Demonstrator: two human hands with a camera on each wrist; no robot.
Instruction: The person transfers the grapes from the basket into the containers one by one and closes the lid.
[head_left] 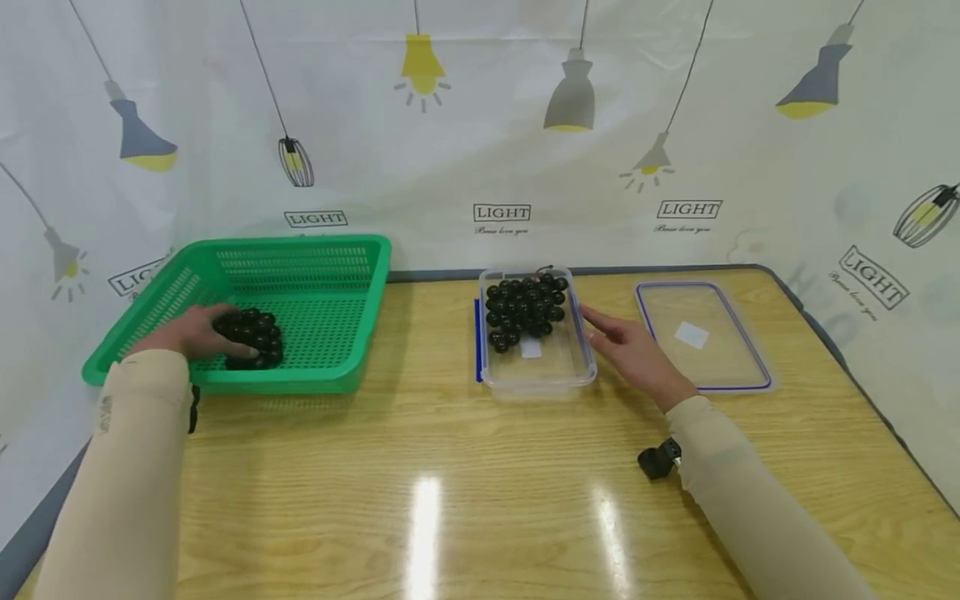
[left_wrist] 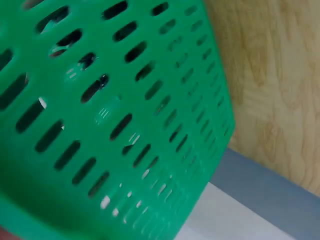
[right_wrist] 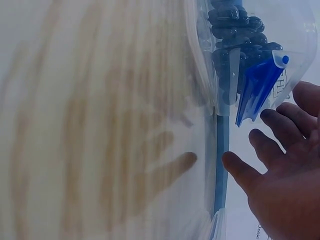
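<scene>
My left hand (head_left: 197,331) reaches over the near-left side of a green plastic basket (head_left: 352,367) and grips a bunch of dark grapes (head_left: 258,335) inside it, thumb on the near side. In the left wrist view the slotted basket wall (left_wrist: 165,100) hides the fingers. A second bunch of dark grapes (head_left: 528,304) lies in the back part of a clear lidless container (head_left: 540,379). My right hand (head_left: 633,354) is at the container's right side with fingers extended. In the right wrist view its fingers spread near a blue clip flap (right_wrist: 262,87), and nothing is in the palm.
To the right, a clear lid with a blue seal (head_left: 727,342) lies flat on the wooden table (head_left: 360,492). Another blue flap (head_left: 478,342) hangs on the container's left side. A curtain printed with lamps (head_left: 450,150) stands behind the table.
</scene>
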